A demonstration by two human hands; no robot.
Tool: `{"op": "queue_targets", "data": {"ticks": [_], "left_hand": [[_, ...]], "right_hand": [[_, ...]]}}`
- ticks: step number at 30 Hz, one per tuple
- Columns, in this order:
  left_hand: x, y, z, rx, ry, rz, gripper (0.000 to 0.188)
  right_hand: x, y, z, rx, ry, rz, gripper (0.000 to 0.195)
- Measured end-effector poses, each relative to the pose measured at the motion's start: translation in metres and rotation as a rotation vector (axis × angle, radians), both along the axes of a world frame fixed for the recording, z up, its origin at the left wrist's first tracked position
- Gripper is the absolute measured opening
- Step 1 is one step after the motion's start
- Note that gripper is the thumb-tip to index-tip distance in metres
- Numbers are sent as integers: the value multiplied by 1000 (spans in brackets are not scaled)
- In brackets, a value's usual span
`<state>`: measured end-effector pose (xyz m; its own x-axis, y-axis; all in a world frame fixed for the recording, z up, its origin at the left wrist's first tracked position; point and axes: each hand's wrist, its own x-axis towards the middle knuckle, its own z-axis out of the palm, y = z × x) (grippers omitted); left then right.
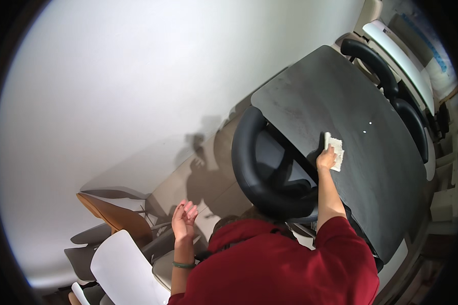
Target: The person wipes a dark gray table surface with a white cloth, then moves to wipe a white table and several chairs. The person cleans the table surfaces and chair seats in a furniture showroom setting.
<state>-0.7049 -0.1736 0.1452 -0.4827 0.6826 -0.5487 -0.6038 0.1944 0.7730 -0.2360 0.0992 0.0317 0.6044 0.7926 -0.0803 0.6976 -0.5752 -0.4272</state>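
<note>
My right hand (326, 158) presses a cream cloth (336, 148) on the dark grey tabletop (378, 164), near the table's edge on my side. Part of the cloth lies under my fingers, and its free edges spread out beyond them. My left hand (185, 218) is raised in the air to the left, away from the table, holding nothing. Its fingers are apart and loosely curled, and a green bangle (183, 265) circles that wrist. Between my two hands stands a black chair with a rounded, padded back (248, 160), pushed up against the table.
More black padded chairs (374, 61) line the table's far side. A white wall (118, 76) runs along the left. At lower left crowd a white chair (126, 267) and a brown chair (114, 217). Two small bright spots (367, 127) show on the tabletop.
</note>
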Motion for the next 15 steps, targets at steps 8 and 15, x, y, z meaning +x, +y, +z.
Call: {"op": "queue_targets", "data": {"ticks": [8,15], "left_hand": [[-32,39,-32,-163,-138,12,39],[-94,155,-39,-90,-128,-356,37]], "right_hand": [[-87,43,-11,41,-50,176,52],[-112,71,-16,23,53,176,51]]}}
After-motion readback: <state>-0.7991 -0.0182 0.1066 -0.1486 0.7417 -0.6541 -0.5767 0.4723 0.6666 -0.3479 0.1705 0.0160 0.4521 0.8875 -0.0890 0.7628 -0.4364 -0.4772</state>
